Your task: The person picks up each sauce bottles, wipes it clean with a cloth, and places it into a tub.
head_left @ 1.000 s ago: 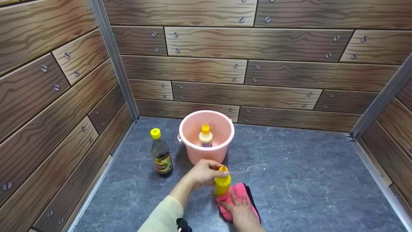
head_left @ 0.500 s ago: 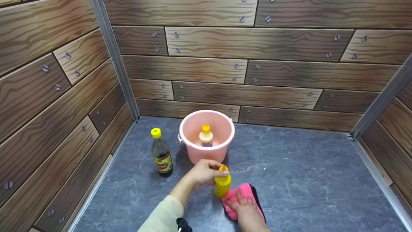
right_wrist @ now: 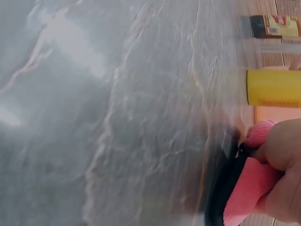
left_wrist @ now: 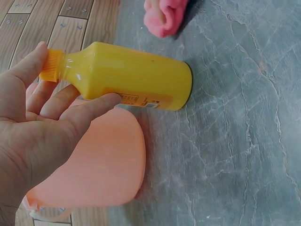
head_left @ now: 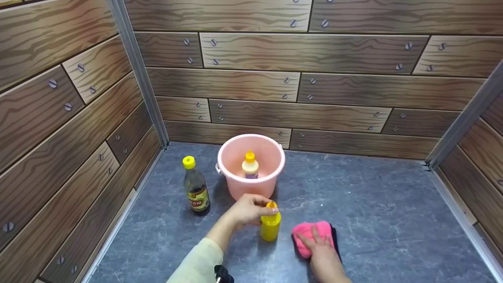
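Observation:
A yellow squeeze bottle [head_left: 270,230] stands upright on the grey marbled surface. My left hand [head_left: 248,211] pinches it by its orange cap [left_wrist: 51,65], thumb and fingers on opposite sides; in the left wrist view another finger touches the bottle's side. To the right, my right hand [head_left: 324,257] rests on a folded pink cloth [head_left: 304,232] with black edging, fingers spread and fairly straight over it. A gap of bare surface separates cloth and bottle. The right wrist view shows the cloth [right_wrist: 249,188] bulging around the thumb side, with part of the hand out of frame.
Behind the left hand stands a pink bucket [head_left: 251,188] holding a white bottle [head_left: 250,168] with an orange nozzle. A dark sauce bottle [head_left: 197,192] with a yellow cap is left of it. Wood-patterned walls [head_left: 251,86] enclose the surface at back and sides.
My right hand has slid the pink cloth rightward, away from the yellow bottle's base, which it touched or overlapped earlier. The left hand and bottle have stayed in place.

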### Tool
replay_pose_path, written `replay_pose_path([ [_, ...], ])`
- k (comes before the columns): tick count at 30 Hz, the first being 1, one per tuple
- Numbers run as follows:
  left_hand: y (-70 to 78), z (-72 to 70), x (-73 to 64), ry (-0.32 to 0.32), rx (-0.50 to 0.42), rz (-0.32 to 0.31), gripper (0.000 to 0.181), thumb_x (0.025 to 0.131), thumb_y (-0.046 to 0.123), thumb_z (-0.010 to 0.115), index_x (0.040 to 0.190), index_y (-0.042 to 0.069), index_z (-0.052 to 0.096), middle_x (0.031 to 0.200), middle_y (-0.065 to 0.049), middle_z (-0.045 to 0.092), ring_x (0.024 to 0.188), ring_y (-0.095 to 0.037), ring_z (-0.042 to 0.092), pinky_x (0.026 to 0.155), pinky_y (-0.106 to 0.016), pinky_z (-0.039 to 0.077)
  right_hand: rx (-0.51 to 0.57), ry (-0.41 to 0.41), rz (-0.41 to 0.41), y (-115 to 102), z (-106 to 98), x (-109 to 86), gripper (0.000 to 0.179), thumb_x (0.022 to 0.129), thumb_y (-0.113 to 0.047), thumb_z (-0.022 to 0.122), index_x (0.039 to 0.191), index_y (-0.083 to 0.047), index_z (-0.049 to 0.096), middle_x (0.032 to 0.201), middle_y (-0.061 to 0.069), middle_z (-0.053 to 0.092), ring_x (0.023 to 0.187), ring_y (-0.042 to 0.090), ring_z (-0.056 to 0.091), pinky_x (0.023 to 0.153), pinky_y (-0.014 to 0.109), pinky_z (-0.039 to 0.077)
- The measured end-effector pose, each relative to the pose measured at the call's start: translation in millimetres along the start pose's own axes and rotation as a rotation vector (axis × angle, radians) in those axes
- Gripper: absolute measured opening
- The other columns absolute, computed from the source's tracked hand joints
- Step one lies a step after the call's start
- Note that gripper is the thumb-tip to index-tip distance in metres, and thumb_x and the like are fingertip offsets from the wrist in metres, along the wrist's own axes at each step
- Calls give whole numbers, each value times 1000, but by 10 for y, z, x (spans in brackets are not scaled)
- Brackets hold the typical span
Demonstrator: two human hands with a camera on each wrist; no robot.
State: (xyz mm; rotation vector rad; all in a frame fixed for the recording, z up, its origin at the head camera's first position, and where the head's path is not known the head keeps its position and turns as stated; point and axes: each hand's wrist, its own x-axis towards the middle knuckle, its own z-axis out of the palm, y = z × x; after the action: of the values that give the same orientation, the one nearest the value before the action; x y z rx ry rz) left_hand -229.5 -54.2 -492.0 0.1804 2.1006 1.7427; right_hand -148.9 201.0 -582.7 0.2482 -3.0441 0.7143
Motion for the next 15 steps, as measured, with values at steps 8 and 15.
replay_pose_path([
  [8, 14, -11, 25, -45, 15, -15, 23, 95, 21, 83, 116, 10, 80, 112, -4, 75, 102, -25, 71, 89, -51, 62, 71, 261, -109, 122, 22, -69, 82, 76, 21, 59, 143, -24, 68, 159, 28, 45, 131, 53, 56, 105, 63, 48],
  [15, 30, -20, 75, -134, 20, 7, 20, 98, 19, 79, 116, 11, 81, 111, -5, 77, 102, -24, 70, 92, -48, 61, 136, 360, -119, 124, 36, -133, 82, 78, 18, 66, 144, -30, 68, 160, 23, 47, 126, 49, 62, 70, 49, 60],
])
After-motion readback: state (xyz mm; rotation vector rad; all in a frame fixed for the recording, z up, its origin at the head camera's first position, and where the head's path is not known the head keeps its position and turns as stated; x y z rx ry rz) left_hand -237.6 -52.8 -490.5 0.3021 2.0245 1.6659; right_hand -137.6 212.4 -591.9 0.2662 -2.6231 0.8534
